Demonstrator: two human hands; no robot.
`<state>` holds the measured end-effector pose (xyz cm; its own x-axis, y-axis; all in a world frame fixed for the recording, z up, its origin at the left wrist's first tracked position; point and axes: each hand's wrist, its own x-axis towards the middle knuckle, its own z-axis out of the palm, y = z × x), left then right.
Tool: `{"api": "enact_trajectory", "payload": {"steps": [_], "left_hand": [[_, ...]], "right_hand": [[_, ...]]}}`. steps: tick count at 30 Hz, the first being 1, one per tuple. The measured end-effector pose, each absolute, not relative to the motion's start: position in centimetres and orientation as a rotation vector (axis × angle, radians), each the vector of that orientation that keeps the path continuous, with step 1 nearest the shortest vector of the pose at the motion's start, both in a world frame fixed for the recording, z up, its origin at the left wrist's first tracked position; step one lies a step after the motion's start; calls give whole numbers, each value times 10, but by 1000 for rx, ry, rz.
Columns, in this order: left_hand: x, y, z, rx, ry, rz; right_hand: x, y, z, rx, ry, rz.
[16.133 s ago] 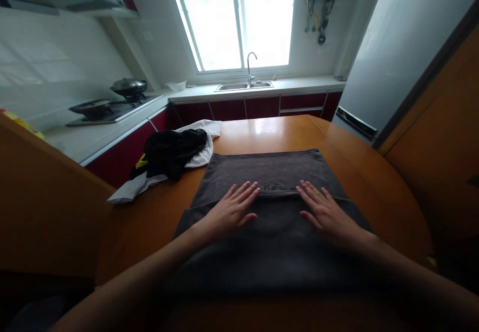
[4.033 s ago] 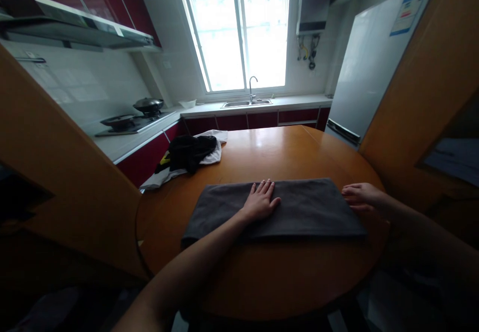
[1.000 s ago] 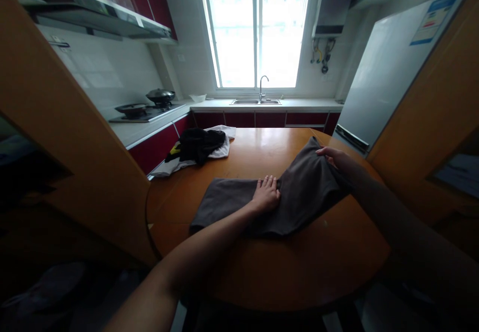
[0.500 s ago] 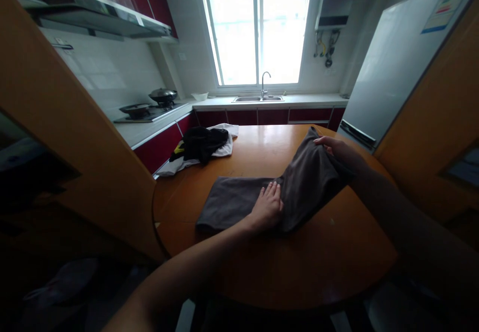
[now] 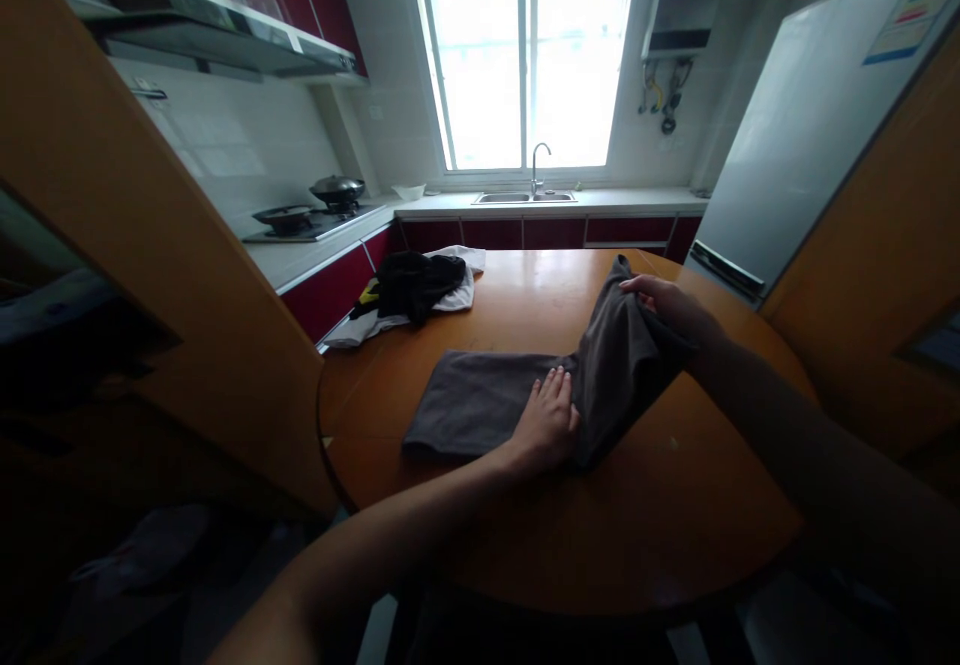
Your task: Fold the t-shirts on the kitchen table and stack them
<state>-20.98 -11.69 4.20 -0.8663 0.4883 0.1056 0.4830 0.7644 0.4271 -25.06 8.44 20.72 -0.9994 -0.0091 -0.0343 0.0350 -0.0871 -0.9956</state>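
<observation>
A dark grey garment (image 5: 480, 400), its exact kind not clear, lies partly flat in folded layers on the wooden table. My left hand (image 5: 549, 420) rests on it with the fingers stretched out, beside the crease where the cloth turns upward. At the right, my right hand (image 5: 667, 303) pinches the garment's upper edge and holds that end raised off the tabletop. The lifted part hangs in creases between the two hands. Cloth hides some of the right fingers.
Black and white clothes (image 5: 420, 285) lie heaped at the table's (image 5: 600, 555) far left. Beyond are a sink (image 5: 525, 198), a stove with two pans (image 5: 337, 188) and a fridge (image 5: 795, 135). Wooden partitions flank the table.
My right hand has drawn the raised end of the garment slightly left, toward my left hand. My left hand stays on the cloth. The camera view has shifted a little.
</observation>
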Motion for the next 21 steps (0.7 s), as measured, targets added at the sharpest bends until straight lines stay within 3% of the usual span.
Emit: {"api": "enact_trajectory", "payload": {"steps": [5, 8, 13, 21], "left_hand": [[-228, -133, 97, 585, 2601, 1653], [-234, -148, 145, 461, 2186, 2013], [-233, -178, 190, 457, 1770, 2067], [-233, -233, 186, 275, 1767, 2106]], "right_hand": [[-247, 59, 215, 171, 2063, -2430], [-248, 32, 218, 115, 2088, -2410], [-241, -29, 220, 22, 2005, -2423], [-263, -46, 196, -281, 1932, -2317]]}}
